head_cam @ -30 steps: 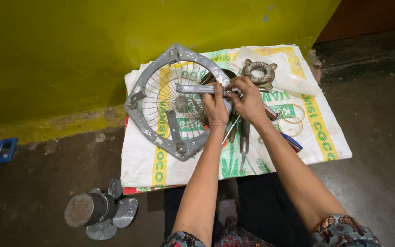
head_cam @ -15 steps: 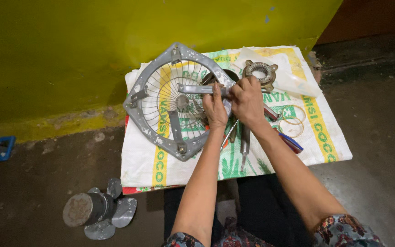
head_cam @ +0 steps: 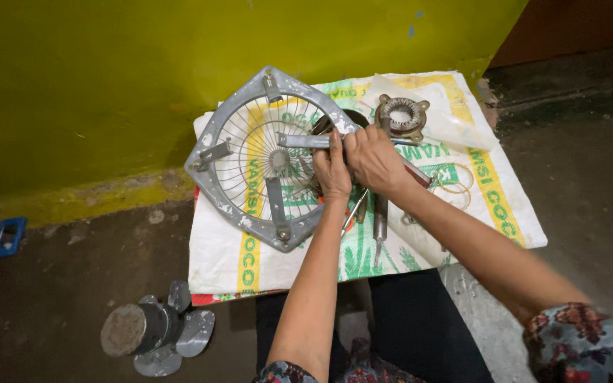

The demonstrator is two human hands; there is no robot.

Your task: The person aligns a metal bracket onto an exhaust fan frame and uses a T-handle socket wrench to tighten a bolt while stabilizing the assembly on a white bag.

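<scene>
A grey metal fan guard (head_cam: 264,159), octagonal frame with wire rings and 4 flat mounting arms, is seen lying on a white woven sack (head_cam: 462,184) spread over the concrete floor. The left hand (head_cam: 333,170) is closed over the guard's right edge, gripping the frame where 1 flat arm meets it. The right hand (head_cam: 374,157) is pressed just beside the left, clenched around something at the same edge; what it grasps cannot be told. Right of the guard, a round motor stator ring (head_cam: 402,115) is noted on the sack, partly under clear plastic. Below the hands, near the guard's lower right, a screwdriver (head_cam: 379,223) is laid. Off the sack, below-left of the guard, a grey fan blade hub (head_cam: 152,332) stands on the floor.
</scene>
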